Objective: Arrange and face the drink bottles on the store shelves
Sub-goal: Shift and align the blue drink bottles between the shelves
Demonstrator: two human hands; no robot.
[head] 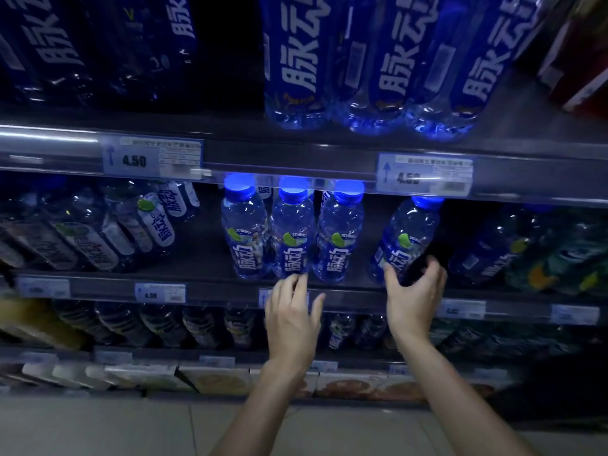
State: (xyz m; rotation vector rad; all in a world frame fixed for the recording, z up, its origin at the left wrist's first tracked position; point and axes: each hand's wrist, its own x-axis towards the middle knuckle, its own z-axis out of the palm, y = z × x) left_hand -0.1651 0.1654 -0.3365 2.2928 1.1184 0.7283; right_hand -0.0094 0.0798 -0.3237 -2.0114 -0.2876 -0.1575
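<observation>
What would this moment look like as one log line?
step: facing bottles | left hand: open, below middle bottle | right hand: open, at tilted bottle | shelf: gap between them

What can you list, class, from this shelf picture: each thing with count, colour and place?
Large blue-labelled plastic bottles: three lit, blue, top shelf right.
Small clear blue-capped plastic bottles: four lit, middle shelf centre; one tilted apart at right.
Dim bottles: count unclear, middle shelf left.
Dark bottles: count unclear, lower shelf.
Pale flat packs: count unclear, bottom row.
Price tags: two reading 4.50, blue-white, upper rail.
Left hand: open, below the centre bottles.
Right hand: open, at the tilted bottle.
</observation>
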